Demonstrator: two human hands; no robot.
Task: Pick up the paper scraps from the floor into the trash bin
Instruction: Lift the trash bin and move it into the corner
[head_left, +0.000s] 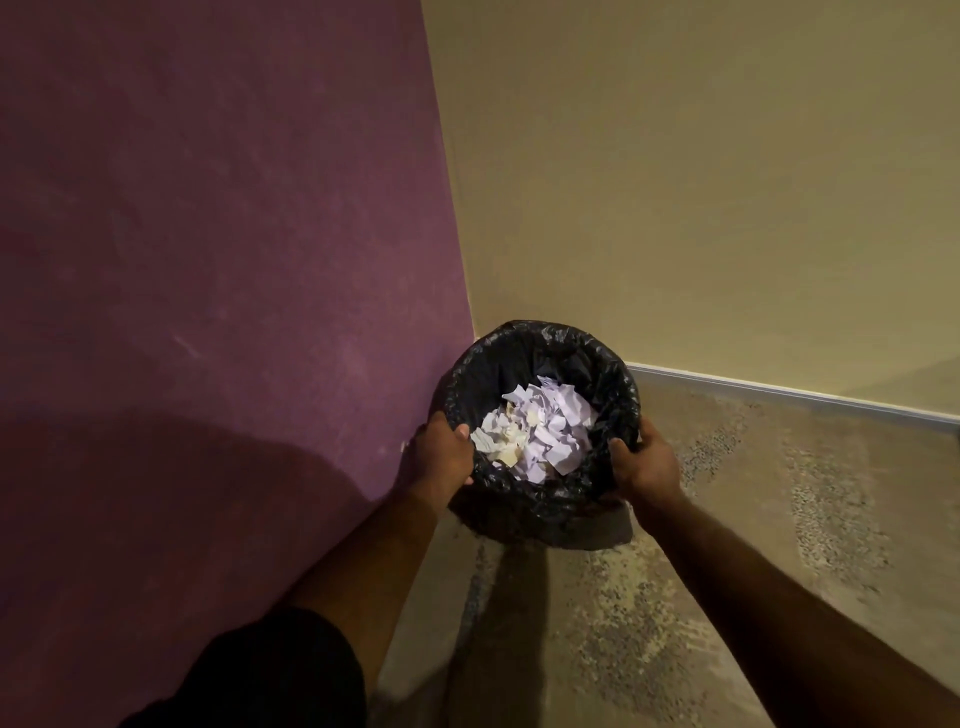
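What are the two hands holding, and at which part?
Both hold the trash bin by its rim, over the black liner: left hand on the left side, right hand on the right side.

Floor (727, 571): speckled, mottled grey-beige surface, meeting a purple wall on the left and a cream wall behind. Trash bin (613, 379), lined with black bag, at the corner; base contact unclear.

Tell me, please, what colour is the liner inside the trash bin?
Black, glossy plastic liner, seen in the head view.

The trash bin (587, 525) body is mostly hidden beneath its black liner (613, 384) and the hands.
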